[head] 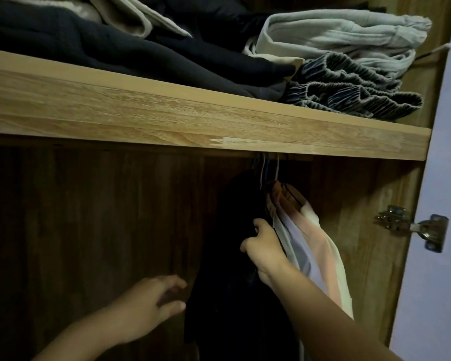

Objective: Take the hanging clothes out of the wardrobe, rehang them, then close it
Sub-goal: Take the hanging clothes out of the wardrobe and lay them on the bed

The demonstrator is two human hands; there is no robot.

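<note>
Inside the open wooden wardrobe, a bunch of clothes hangs on hangers (267, 175) under the shelf at centre right. A dark garment (235, 269) hangs on the left of the bunch, with pale pink and white garments (320, 259) on its right. My right hand (264, 246) reaches in between them, its fingers curled round the edge of the dark garment. My left hand (156, 303) hovers lower left of the dark garment, fingers spread and loosely bent, holding nothing. The rail is hidden behind the shelf edge.
A thick wooden shelf (193, 118) spans the view above the hanging space, stacked with folded dark clothes (115, 50), pale folded clothes (336, 35) and a pleated grey piece (349, 92). A metal door hinge (412, 226) sits on the right side panel. The left of the hanging space is dark.
</note>
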